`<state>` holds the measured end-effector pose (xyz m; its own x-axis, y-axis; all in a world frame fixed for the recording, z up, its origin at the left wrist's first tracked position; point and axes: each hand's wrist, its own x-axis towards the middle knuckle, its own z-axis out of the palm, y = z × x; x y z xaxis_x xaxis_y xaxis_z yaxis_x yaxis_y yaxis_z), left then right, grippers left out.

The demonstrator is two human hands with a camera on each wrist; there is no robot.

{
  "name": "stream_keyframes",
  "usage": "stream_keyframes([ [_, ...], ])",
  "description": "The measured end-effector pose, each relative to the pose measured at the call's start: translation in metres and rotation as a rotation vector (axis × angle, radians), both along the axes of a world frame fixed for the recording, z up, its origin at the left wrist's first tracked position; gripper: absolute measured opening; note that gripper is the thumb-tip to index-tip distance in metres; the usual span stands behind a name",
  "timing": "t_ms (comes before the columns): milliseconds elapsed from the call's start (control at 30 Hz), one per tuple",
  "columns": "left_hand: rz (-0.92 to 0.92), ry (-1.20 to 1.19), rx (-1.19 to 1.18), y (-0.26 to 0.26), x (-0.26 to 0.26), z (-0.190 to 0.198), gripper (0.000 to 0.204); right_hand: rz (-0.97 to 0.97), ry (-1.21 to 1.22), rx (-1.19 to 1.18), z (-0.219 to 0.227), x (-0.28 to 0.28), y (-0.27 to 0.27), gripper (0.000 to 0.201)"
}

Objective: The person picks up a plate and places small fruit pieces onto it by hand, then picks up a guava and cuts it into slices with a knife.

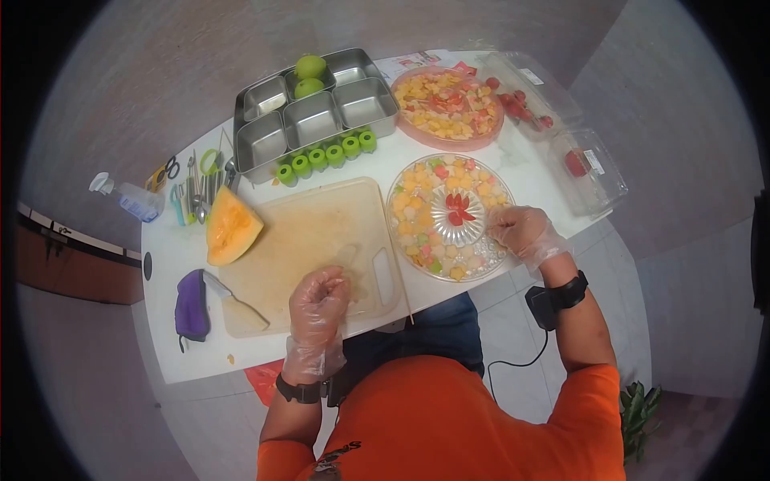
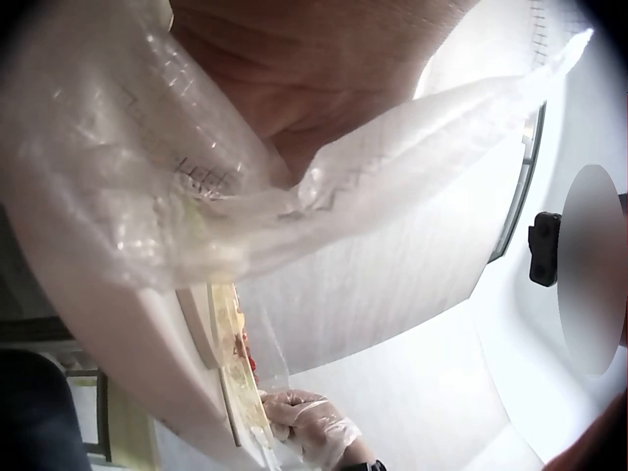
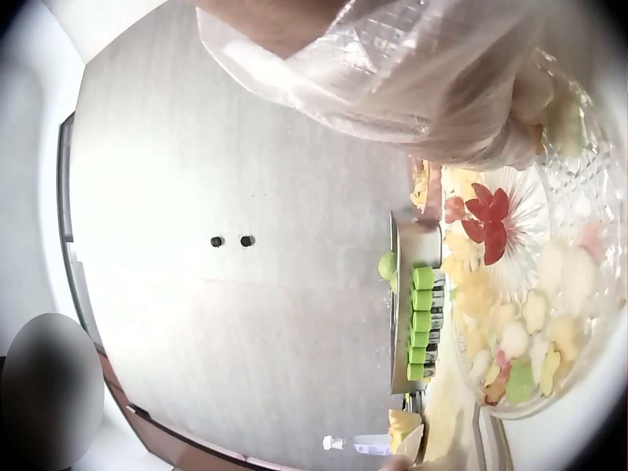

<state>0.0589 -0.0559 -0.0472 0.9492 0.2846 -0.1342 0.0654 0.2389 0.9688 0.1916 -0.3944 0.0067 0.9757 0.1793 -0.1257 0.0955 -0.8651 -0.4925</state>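
The clear glass platter (image 1: 399, 248) holds a ring of small yellow, white, pink and green fruit pieces. At its middle, red fruit slices (image 1: 458, 210) fan out like a flower. My gloved right hand (image 1: 523, 232) is at the platter's right rim, fingers pointing down and in, pinching a small yellowish fruit piece (image 3: 539, 139) that the fingertips largely hide. My gloved left hand (image 1: 319, 303) hovers near the front edge of the beige cutting board (image 1: 305, 228), its fingers loosely curled with nothing visible in them. Loose plastic glove covers most of the left wrist view.
An orange melon wedge (image 1: 233, 228) and a knife (image 1: 241, 309) lie on the board's left side. Behind stand a steel compartment tray (image 1: 317, 120), green-topped cutters (image 1: 327, 157) and a pink fruit-filled tray (image 1: 449, 141). Plastic boxes (image 1: 597, 180) with red fruit stand right; a purple pouch (image 1: 191, 305) lies left.
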Motion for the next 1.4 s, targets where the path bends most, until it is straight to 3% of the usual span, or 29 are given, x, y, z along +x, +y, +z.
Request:
stream_keyframes([
  [300, 0.012, 0.02, 0.006, -0.002, 0.0, 0.005, 0.026, -0.031, 0.015, 0.135, -0.004, 0.003, -0.004, 0.017],
  [400, 0.004, -0.001, -0.001, -0.002, 0.0, 0.002, 0.026, -0.157, 0.037, 0.052, 0.016, 0.0, 0.001, 0.015],
  [567, -0.011, 0.006, 0.114, 0.0, -0.001, -0.009, 0.022, -0.026, -0.218, 0.16, 0.037, 0.009, -0.011, 0.016],
  [600, 0.027, 0.0, 0.125, 0.0, -0.002, -0.006, 0.022, 0.011, -0.223, 0.175, 0.051, 0.016, 0.005, 0.016],
  [667, -0.04, 0.009, -0.037, -0.002, -0.004, -0.002, 0.02, -0.192, -0.159, 0.267, 0.082, 0.025, 0.034, 0.022],
  [700, -0.058, 0.008, 0.022, -0.001, -0.004, -0.002, 0.019, -0.177, -0.172, 0.28, 0.087, 0.038, 0.049, 0.022],
  [767, -0.12, -0.052, 0.191, 0.009, -0.004, -0.017, 0.018, 0.141, -0.345, 0.271, 0.103, 0.074, 0.081, 0.029],
  [833, -0.169, -0.013, 0.246, 0.015, -0.003, -0.008, 0.018, 0.278, -0.376, 0.0, 0.125, 0.109, 0.129, 0.035],
  [1000, -0.239, -0.019, 0.241, 0.027, -0.005, -0.009, 0.019, 0.348, -0.349, 0.058, 0.091, 0.226, 0.241, 0.055],
  [1100, -0.234, 0.059, -0.202, 0.032, -0.006, -0.005, 0.019, 0.283, -0.406, -0.064, 0.069, 0.288, 0.296, 0.063],
  [1167, -0.223, 0.051, -0.265, 0.034, -0.007, -0.007, 0.019, 0.178, -0.264, -0.171, 0.065, 0.315, 0.327, 0.068],
  [1233, -0.284, 0.097, -0.393, 0.039, -0.006, -0.009, 0.024, 0.154, -0.208, -0.189, 0.067, 0.322, 0.345, 0.07],
  [1400, -0.329, 0.203, -0.323, 0.048, -0.003, 0.002, 0.015, 0.089, -0.068, -0.328, 0.069, 0.316, 0.371, 0.072],
])
